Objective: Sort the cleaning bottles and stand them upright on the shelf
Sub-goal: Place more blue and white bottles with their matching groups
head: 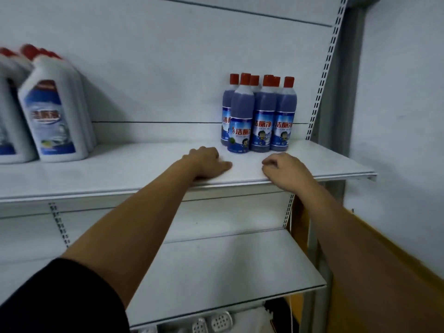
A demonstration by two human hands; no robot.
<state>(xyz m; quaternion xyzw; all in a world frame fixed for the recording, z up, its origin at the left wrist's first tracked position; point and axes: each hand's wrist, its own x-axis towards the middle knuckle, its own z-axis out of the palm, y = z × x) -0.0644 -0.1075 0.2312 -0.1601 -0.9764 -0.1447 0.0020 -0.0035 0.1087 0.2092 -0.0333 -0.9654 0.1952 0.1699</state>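
White shelf (144, 174) on metal racking, with a white back panel (168, 68) behind it.

Head view:
- Six blue bottles (260, 116) with red caps stand upright in a tight cluster at the far right of the shelf, touching one another.
- The white bottles (55, 121), also red-capped, are grouped at the far left. They look tilted, but blur and lens warp make that uncertain.
- Left hand (209, 162) rests on the shelf just in front of the cluster, fingers loosely curled, holding nothing.
- Right hand (283, 169) sits at the front lip, fingers loosely bent, also empty.

Risks (judgement):
- The blue bottles are tall, narrow and packed. A knuckle nudging the near one could topple its neighbours like skittles.
- The white group may slide if it really is leaning.

Room:
- Bare shelf runs wide between the two groups.
- The front edge has only a low lip, with the lower shelf (228, 272) beneath it.
- The slotted upright (322, 78) closes the right end.
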